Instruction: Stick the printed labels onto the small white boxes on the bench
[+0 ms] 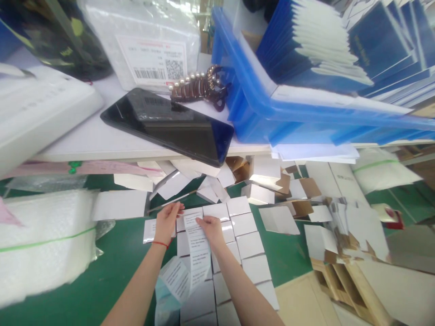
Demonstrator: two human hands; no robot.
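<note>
My left hand (167, 222) and my right hand (211, 228) both pinch the top end of a long strip of printed white labels (197, 246), which trails down toward me between my forearms. A red cord circles my left wrist. The hands hover over rows of small closed white boxes (249, 244) laid side by side on the green table (112, 267). Beyond my fingertips lie more loose white boxes (261, 192) and flat white cards.
A raised white shelf (102, 140) carries a black tablet (170, 124), a beaded brown hair clip (200, 86), a bagged parcel with a barcode label (152, 59) and a blue crate (272, 108) of blue booklets. Bubble wrap bundle (37, 244) lies left; wooden dividers (350, 276) right.
</note>
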